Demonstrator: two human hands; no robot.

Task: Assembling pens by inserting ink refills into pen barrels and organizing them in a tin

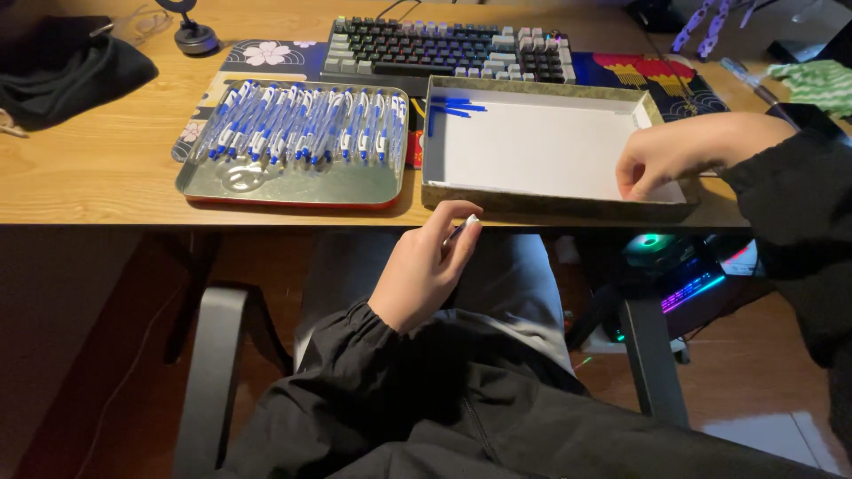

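My left hand is below the desk edge over my lap, fingers closed on a small white pen part. My right hand reaches into the right end of a shallow box with a white inside, fingertips curled down at its floor; whether it holds anything is hidden. A few blue pen parts lie in the box's far left corner. Left of the box, a metal tray holds a row of several white and blue pens.
A keyboard lies behind the tray and box on a patterned desk mat. A black cloth is at the far left, a small black stand beside it. Chair armrests flank my lap; a lit computer sits under the desk.
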